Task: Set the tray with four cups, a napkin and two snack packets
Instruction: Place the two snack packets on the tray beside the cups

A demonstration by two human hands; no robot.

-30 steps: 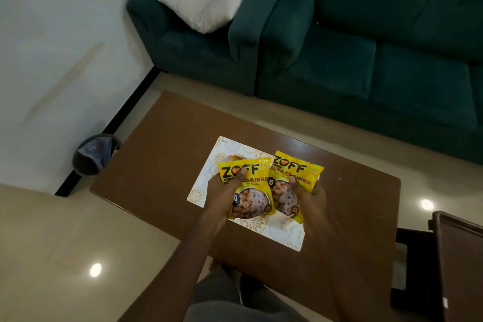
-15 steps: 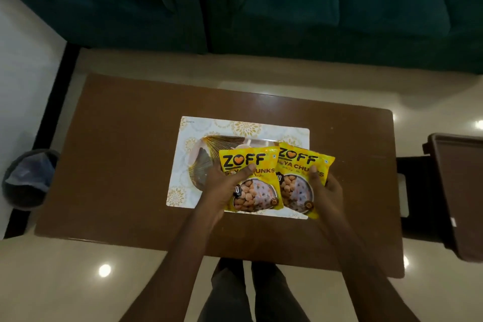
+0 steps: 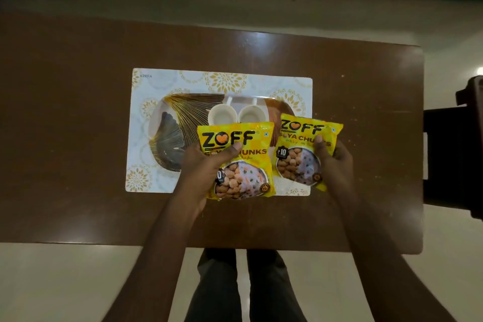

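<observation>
While hands hold two packets (image 3: 236, 162), these hide the tray (image 3: 167, 123).

head camera looks steeply down, close above the table (image 3: 78, 138) (single view).

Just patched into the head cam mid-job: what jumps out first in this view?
Two bright yellow ZOFF soya chunks packets dominate the centre: the left hand holds one packet and the right hand holds the other packet, both over the near side of the tray. Behind them, two white cups stand side by side on that gold-patterned tray, which sits on a floral placemat on the brown table.
</observation>
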